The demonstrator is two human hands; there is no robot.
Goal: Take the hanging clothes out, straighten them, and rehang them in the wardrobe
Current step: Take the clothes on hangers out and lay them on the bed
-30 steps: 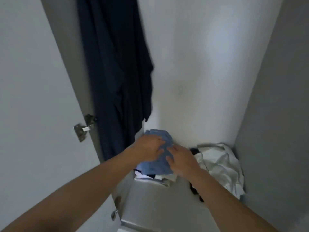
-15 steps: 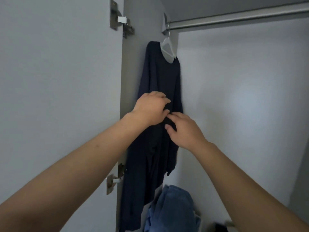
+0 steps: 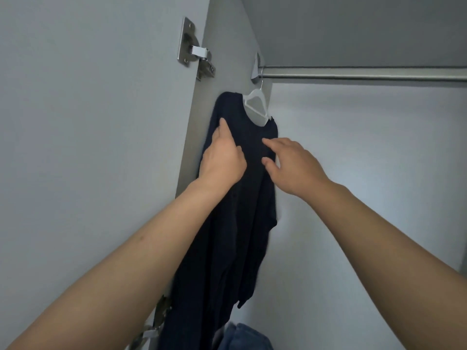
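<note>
Head view: a dark shirt [image 3: 235,223] is hung on a white hanger [image 3: 255,103] at the rail's [image 3: 364,72] left end; left hand [image 3: 222,160] is pressed on it, fingers loose; right hand [image 3: 293,165] is spread open against it.

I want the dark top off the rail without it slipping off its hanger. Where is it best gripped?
Probably by the white hanger, not the cloth: take its neck just under the hook, coming from the right, open side, since the dark top hangs at the rail's left end against the side wall. The left hand on its shoulder can steady it; the right hand is nearer the hanger.
</note>
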